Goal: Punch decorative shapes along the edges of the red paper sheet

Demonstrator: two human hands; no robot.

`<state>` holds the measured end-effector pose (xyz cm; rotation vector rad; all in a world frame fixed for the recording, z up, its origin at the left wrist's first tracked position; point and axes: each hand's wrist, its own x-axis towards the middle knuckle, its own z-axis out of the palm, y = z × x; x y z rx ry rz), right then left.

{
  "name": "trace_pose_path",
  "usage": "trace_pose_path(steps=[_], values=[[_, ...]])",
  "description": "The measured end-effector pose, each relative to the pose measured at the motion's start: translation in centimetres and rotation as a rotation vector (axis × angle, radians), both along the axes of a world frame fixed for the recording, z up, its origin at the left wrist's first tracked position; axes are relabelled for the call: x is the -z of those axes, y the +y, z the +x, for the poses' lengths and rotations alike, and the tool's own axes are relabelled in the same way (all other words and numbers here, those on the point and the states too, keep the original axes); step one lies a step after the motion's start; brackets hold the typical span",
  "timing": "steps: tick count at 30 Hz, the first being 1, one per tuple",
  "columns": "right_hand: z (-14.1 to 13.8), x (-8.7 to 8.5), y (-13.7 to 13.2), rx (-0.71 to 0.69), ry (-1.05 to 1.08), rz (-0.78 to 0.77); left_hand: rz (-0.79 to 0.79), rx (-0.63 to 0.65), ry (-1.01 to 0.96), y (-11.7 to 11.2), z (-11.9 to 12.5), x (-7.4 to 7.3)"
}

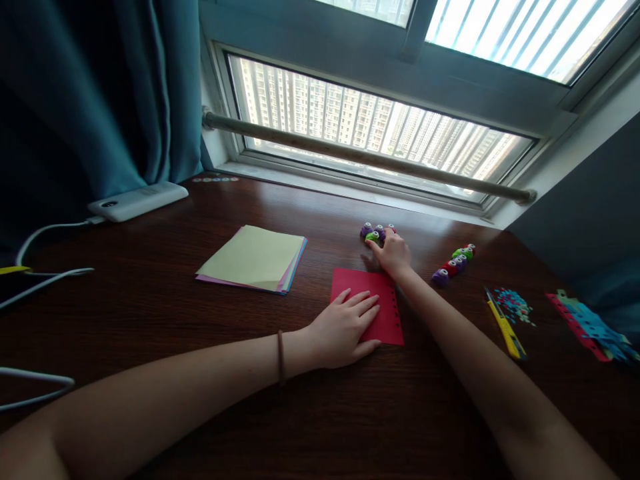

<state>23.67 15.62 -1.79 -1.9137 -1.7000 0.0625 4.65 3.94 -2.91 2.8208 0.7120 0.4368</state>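
Observation:
My left hand [347,328] lies flat on a sheet of red paper [387,321], its fingers spread. A row of small punched holes runs down the paper's right edge. My right hand [394,255] reaches to a cluster of small craft paper punches beyond the sheet. Its thumb is apart from the fingers, close to a green punch [373,237]. Purple punches [367,229] and a red punch [392,228] stand around the fingertips. Whether the fingers touch any of them is hard to see.
More paper punches [453,267] stand in a row to the right. Nearby lie a yellow utility knife [506,327], paper bits [515,305] and punched strips [593,327]. Left are a coloured paper stack [255,257] and a white power bank [143,202] with a cable.

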Motion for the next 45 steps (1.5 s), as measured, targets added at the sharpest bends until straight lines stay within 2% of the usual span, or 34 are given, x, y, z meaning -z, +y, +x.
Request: trace_pose_path(steps=[3, 5, 8, 11, 14, 17, 19, 21, 23, 26, 29, 36, 41, 45], values=[[-1.7, 0.3, 1.8, 0.135, -0.053, -0.012, 0.005, 0.001, -0.013, 0.0, 0.0, 0.0], [-2.2, 0.4, 2.6, 0.166, -0.059, -0.015, 0.004, 0.001, -0.015, -0.1, 0.0, 0.0], [-2.0, 0.5, 3.1, 0.178, -0.039, -0.019, 0.005, -0.002, -0.013, -0.1, -0.1, -0.1], [-1.1, 0.4, 2.5, 0.117, 0.029, -0.001, 0.013, -0.007, -0.012, -0.2, -0.1, -0.2], [0.2, 0.1, 0.2, -0.017, 0.135, 0.011, 0.024, -0.019, -0.014, -0.3, -0.1, -0.3], [1.6, -0.2, -3.8, -0.187, 0.324, -0.019, 0.031, -0.031, -0.018, -0.2, 0.0, -0.2], [2.5, -0.3, -6.9, -0.357, 0.726, -0.053, 0.029, -0.035, -0.016, -0.2, 0.1, -0.2], [3.3, -0.3, -9.8, -0.389, 0.907, -0.075, 0.026, -0.037, -0.011, -0.1, 0.2, -0.2], [3.9, -0.2, -12.1, -0.385, 0.980, -0.072, 0.019, -0.037, -0.003, 0.0, 0.3, -0.3], [4.7, 0.0, -14.2, -0.380, 0.958, -0.057, 0.000, -0.035, 0.015, 0.1, 0.4, -0.4], [5.1, -0.2, -15.0, -0.426, 0.833, -0.047, -0.008, -0.035, 0.020, 0.2, 0.5, -0.5], [4.7, -2.3, -16.0, -0.525, 0.462, 0.054, 0.012, -0.022, -0.006, 0.2, 0.3, -0.4], [4.6, -2.6, -16.1, -0.537, 0.473, 0.027, 0.018, -0.053, 0.028, 0.2, 0.3, -0.5], [5.7, -2.7, -15.7, -0.518, 0.591, -0.124, 0.026, -0.053, 0.025, 0.2, 0.3, -0.5]])
